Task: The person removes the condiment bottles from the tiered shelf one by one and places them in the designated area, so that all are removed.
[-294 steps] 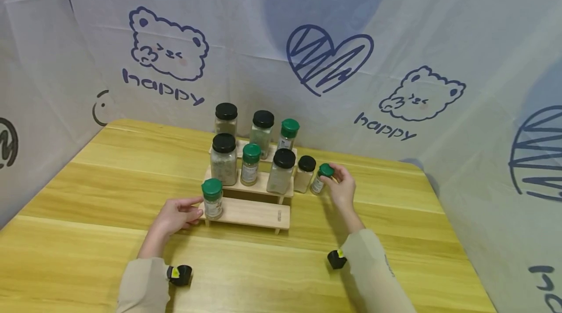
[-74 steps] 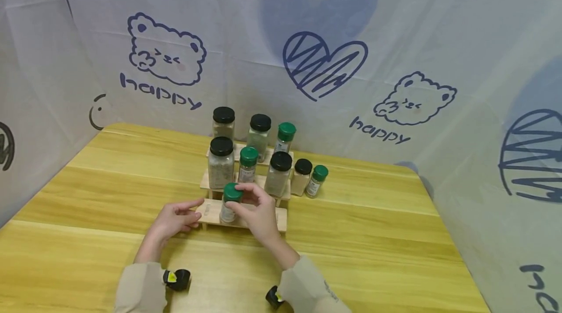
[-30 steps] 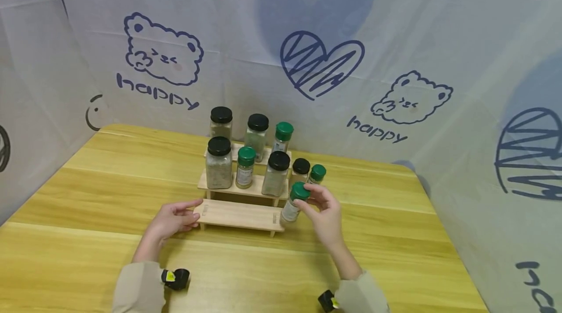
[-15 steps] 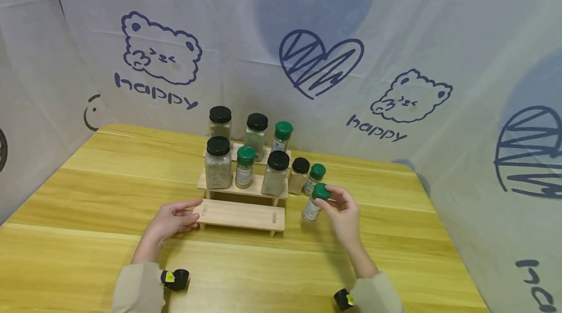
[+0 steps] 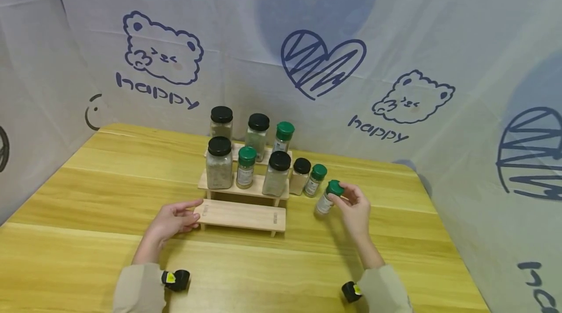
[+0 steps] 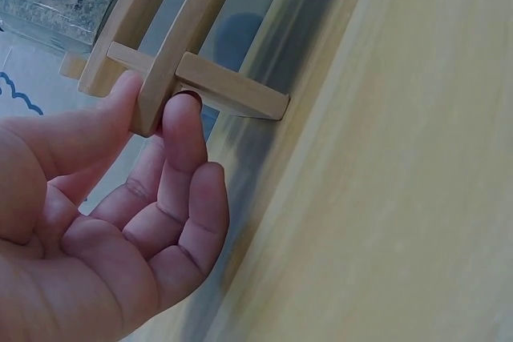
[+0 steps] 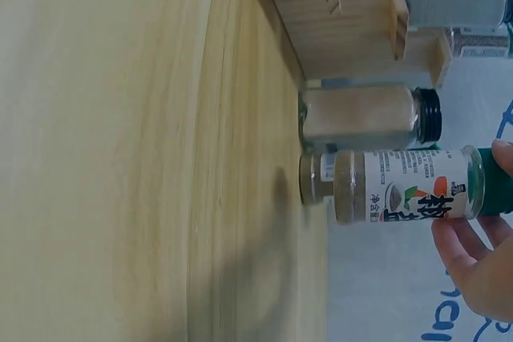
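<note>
My right hand [image 5: 356, 208] grips a small spice jar [image 5: 324, 204] by its green cap, right of the stepped wooden rack [image 5: 239, 214]. The right wrist view shows the held jar [image 7: 417, 186] with a printed label and its base off the tabletop. My left hand [image 5: 173, 220] pinches the left end of the rack's lowest step; in the left wrist view its thumb and forefinger [image 6: 184, 138] close on the wooden edge. The lowest step is bare. A black-capped jar [image 5: 219, 169], a green-capped jar [image 5: 245, 171] and another black-capped jar [image 5: 276, 179] stand on the middle step.
On the top step stand two black-capped jars [image 5: 256, 137] and a green-capped one [image 5: 283, 138]. Right of the rack, a black-capped jar [image 5: 300, 181] and a small green-capped jar [image 5: 313, 184] stand on the wooden table [image 5: 395, 235]. A printed cloth [image 5: 246, 35] hangs behind.
My right hand has lifted the green-capped jar off the lowest step and carried it right, past the rack's end. Earlier it touched the rightmost jar. My left hand has stayed at the rack.
</note>
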